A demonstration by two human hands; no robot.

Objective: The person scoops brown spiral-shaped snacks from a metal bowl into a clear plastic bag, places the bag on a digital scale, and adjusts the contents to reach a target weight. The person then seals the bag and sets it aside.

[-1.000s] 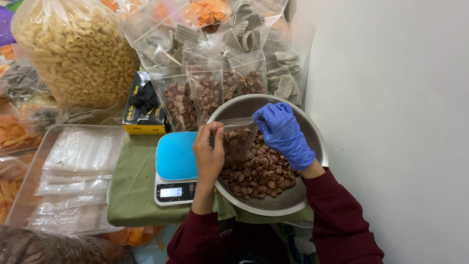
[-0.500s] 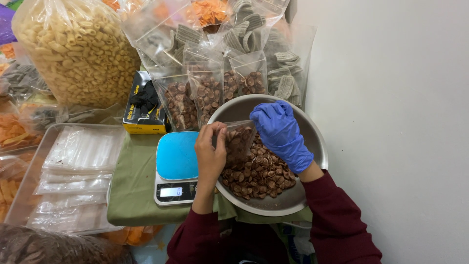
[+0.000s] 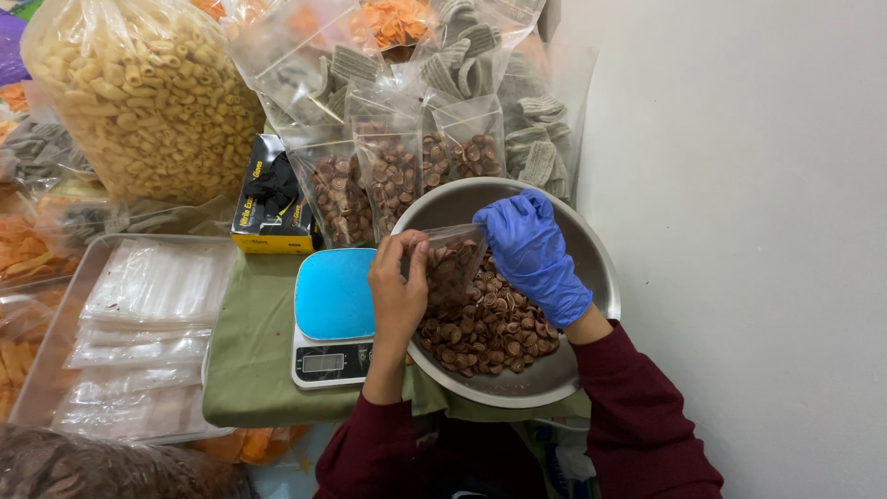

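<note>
Head view, looking down: left hand (image 3: 397,291), bare, grip pinched shut on the near rim of a small clear pouch (image 3: 450,268), thumb and fingers clamping the plastic at its mouth. Right hand (image 3: 533,249), in a blue glove, fingers curled narrow and dipped into the pouch's open mouth from the far side; whether holding pieces cannot be told, palm hidden by the glove's back. Pouch thus between the two grips, touching both, tilted, long axis running from the left hand's pinch away and rightward toward the gloved fingers, partly filled with brown round snack pieces. Directly below both grips, a steel bowl (image 3: 591,277) with a heap of the same brown pieces (image 3: 490,323), just under the gloved hand and nearer to it than to the bare one. Just left of the left grip, a small kitchen scale (image 3: 334,305) with a blue top, bare, standing on a green cloth (image 3: 254,351) over the table. Beyond the grips, upright filled pouches (image 3: 370,185) of brown pieces standing behind the bowl's far rim. Farther left, a yellow-and-black glove box (image 3: 270,199), a tray (image 3: 55,342) of empty clear pouches, and a big bag of pale tube-shaped snacks (image 3: 148,102). Right of the gloved grip, only a pale wall (image 3: 758,231).
</note>
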